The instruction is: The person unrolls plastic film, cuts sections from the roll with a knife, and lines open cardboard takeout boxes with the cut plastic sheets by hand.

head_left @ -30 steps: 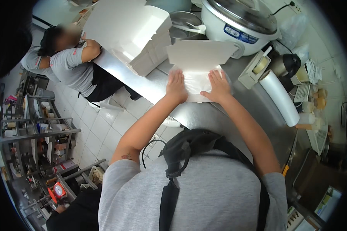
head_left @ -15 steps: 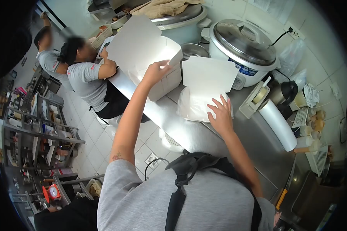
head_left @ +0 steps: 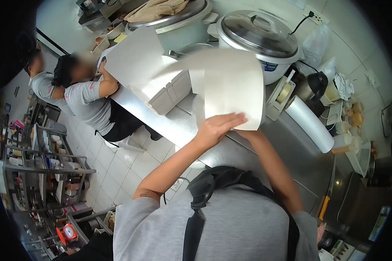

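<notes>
A white paperboard takeout box (head_left: 235, 89) is raised in front of me, its upper flap blurred by motion. My left hand (head_left: 217, 129) is closed at its lower edge, fingers stretched along the board. My right hand (head_left: 249, 134) is mostly hidden behind that box, near its bottom edge, so its fingers do not show. Left of these hands stands a stack of nested white boxes (head_left: 172, 93) with a tall lid flap (head_left: 135, 56). Only a sliver of another box with clear plastic (head_left: 198, 108) shows behind the raised one.
Two large rice cookers (head_left: 259, 37) stand at the back of the steel counter (head_left: 287, 161). A plastic film roll (head_left: 310, 124), a tape dispenser (head_left: 281, 96) and an orange-handled knife (head_left: 324, 208) lie to the right. Two co-workers (head_left: 89, 95) are on the left, near shelves (head_left: 43, 165).
My left hand has come from the box stack toward me and right, bringing a white box up in front. My right hand has drawn lower and is now largely hidden behind it.
</notes>
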The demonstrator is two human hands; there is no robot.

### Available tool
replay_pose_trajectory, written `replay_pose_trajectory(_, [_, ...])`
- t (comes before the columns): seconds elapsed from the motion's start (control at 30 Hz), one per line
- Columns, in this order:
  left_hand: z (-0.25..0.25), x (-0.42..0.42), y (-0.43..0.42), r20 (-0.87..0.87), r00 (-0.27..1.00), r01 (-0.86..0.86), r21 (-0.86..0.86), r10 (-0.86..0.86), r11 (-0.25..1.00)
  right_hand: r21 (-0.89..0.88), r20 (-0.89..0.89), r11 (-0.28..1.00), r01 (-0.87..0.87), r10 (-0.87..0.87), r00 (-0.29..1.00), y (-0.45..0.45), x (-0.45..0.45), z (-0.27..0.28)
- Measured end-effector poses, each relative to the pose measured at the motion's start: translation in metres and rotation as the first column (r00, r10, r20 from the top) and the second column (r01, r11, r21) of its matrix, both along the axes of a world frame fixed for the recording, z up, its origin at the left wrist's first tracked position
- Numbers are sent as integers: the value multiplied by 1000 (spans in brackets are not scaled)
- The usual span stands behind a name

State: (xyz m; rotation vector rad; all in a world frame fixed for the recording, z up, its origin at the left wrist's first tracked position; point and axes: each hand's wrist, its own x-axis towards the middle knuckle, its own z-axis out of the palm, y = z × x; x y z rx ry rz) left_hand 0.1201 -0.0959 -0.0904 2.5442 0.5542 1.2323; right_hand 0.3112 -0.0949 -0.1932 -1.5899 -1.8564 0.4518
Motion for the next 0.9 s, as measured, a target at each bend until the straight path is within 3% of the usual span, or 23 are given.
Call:
replay_pose_trajectory(0.03, [-21,-3,-2,-90,996,-10,-15,9,1000,-14,-60,999,-41,41,997,3,4,-11])
replay_pose_trajectory(0.07, [-36,-6,-2,-180,984,-21,-24,17,999,-69,258,997,38,-19,966,3,6,-12])
replay_pose_trajectory(0.1, [-45,-8,-2,-226,974,-32,-41,22,999,-100,557,989,105,-32,830,3,7,-11])
replay_pose_trajectory(0.2, [-55,-14,-4,-362,931,-92,-98,51,991,-279,521,945,169,1,854,0,4,28])
replay_pose_trajectory(0.33, [-51,-13,2,-481,871,-185,-140,96,973,-289,339,924,250,-146,929,-1,11,11])
replay_pose_trajectory(0.47, [-51,-9,10,-664,742,-248,-140,95,959,-159,185,959,233,-203,961,-4,20,-7])
replay_pose_trajectory(0.67, [-49,-5,21,-774,631,-222,-129,42,966,-12,122,959,284,-280,952,-2,28,-14])
replay_pose_trajectory(0.77, [-68,-9,21,-762,647,-223,-162,21,961,-66,205,956,285,-267,942,5,34,-7])
replay_pose_trajectory(0.87, [-70,-7,19,-670,742,-227,-243,6,943,-185,51,942,279,-274,960,22,41,-10])
replay_pose_trajectory(0.9, [-73,-6,19,-647,762,-237,-252,19,938,-143,-28,946,291,-297,954,24,43,-15])
